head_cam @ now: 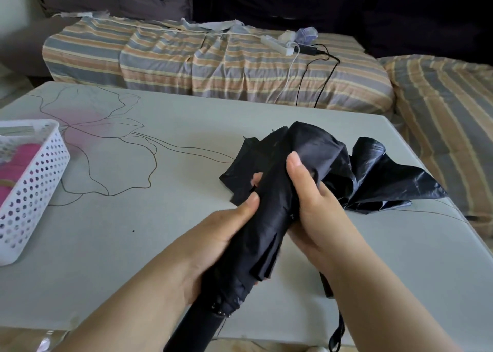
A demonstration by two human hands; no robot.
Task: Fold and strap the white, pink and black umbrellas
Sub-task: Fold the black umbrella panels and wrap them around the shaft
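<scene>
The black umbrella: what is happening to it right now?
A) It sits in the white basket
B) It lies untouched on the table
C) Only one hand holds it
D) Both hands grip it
D: the left hand and right hand both curl round the black umbrella above the table, with some canopy folds loose.

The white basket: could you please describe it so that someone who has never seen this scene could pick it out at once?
Start at the pale table with the flower line drawing, in front of the striped sofa. The basket sits at the table's left edge, far from the black umbrella that both hands grip. It is the only white plastic container, its walls punched with round holes, with something pink inside.
</scene>
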